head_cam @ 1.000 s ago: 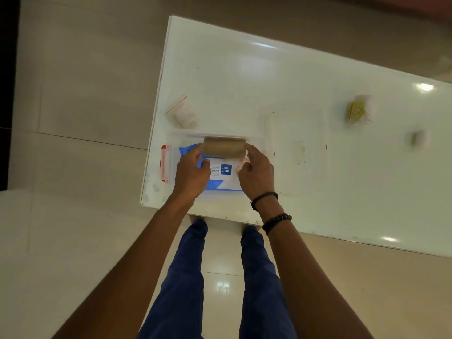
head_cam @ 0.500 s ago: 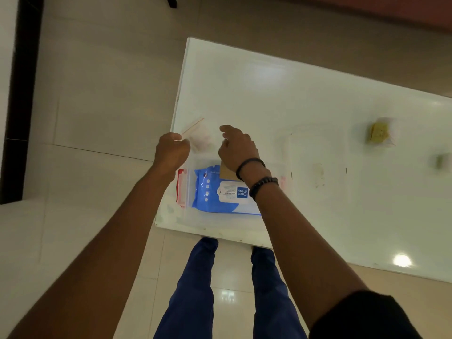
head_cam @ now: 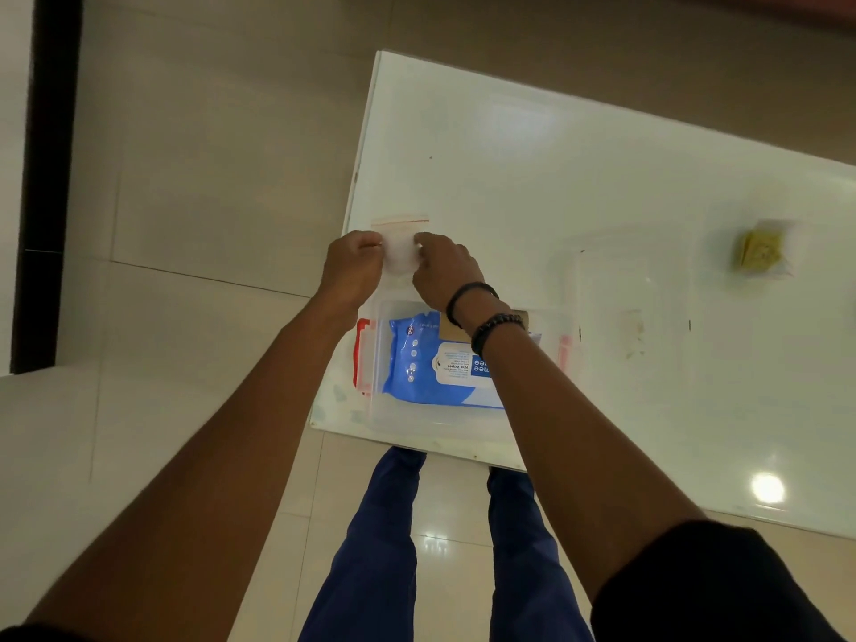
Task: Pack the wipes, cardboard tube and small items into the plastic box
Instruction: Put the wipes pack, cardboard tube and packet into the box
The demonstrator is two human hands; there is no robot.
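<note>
A clear plastic box [head_cam: 377,412] with red latches sits at the table's near left corner. Inside it lies a blue pack of wet wipes [head_cam: 431,363], and a brown cardboard tube [head_cam: 451,329] rests on the pack, mostly hidden by my right wrist. Just beyond the box, my left hand [head_cam: 352,266] and my right hand [head_cam: 447,266] both pinch a small clear zip bag [head_cam: 399,245] with a red strip along its top and something white inside. The bag is held upright between my fingers.
The box's clear lid [head_cam: 630,280] lies flat on the white table [head_cam: 579,169] to the right of the box. Farther right a small bag with a yellow item [head_cam: 759,250] rests on the table. The table's left edge runs close to my left hand.
The tube was set down on the wipes in the box and let go. Both hands then reached past the box and took hold of the small zip bag.
</note>
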